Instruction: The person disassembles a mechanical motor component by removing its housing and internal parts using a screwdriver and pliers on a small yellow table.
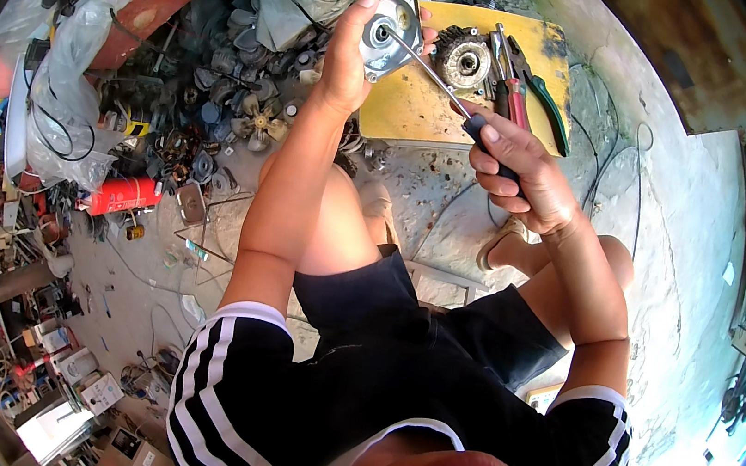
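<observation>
My left hand [347,67] grips a silvery metal motor end cover [405,21] by its edges, raised over the near left part of a yellow board. In my right hand [534,171] is a screwdriver [431,74] with a black handle, its fingers wrapped round it. The shaft slants up and left, and its tip meets the round bore in the middle of the cover; how deep it reaches cannot be seen. Right of the cover, a round motor part with a pale ring [461,59] lies on the board.
On the yellow board [396,119] also lie a red-handled screwdriver [516,103] and green-handled pliers [551,113]. Left of it is a heap of motor parts with a fan blade [261,123]. A red box [124,196] and plastic bags [71,112] crowd the left. Cables trail on the floor.
</observation>
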`<state>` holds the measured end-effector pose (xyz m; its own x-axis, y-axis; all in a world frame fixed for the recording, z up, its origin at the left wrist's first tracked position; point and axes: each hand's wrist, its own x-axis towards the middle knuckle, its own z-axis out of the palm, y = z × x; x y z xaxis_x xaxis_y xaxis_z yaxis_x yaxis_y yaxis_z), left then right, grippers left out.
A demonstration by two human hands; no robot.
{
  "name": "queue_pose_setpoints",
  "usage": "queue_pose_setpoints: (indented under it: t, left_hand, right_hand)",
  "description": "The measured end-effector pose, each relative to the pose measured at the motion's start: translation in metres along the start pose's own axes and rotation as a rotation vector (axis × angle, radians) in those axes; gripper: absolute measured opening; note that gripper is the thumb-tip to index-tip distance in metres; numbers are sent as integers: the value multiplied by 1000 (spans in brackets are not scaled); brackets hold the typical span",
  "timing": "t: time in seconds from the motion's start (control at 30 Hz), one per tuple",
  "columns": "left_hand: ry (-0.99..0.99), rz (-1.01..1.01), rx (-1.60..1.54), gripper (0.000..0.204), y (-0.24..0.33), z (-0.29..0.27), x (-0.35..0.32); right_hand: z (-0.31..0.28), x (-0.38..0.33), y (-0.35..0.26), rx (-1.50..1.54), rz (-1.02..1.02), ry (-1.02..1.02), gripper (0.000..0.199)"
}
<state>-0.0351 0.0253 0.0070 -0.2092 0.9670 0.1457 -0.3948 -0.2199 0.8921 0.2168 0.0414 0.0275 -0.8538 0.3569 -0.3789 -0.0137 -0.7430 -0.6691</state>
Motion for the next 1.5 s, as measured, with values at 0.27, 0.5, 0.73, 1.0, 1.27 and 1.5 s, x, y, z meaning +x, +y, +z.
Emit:
queue_pose_setpoints:
  t: [0.27, 0.5, 0.73, 1.0, 1.27, 1.5]
  left_hand:
    - [106, 25, -57, 56, -11, 2, -1]
    - [252, 8, 24, 58, -22, 0, 3]
    - [353, -62, -178, 57, -25, 2, 7]
    - [369, -189, -359, 56, -24, -17, 12]
    - [230, -288, -335, 58, -13, -10, -1]
    - [65, -398, -248, 61, -19, -3, -9]
  right_hand:
    - [9, 13, 30, -397, -216, 155, 43]
    - [7, 24, 50, -1054, -565, 368, 43]
    - [3, 34, 46, -1059, -625, 372, 41]
    - [-12, 6, 0, -1158, -478, 384, 32]
    - [-13, -52, -59, -1480, -372, 507, 24]
    - [3, -36, -62, -1829, -292, 486, 24]
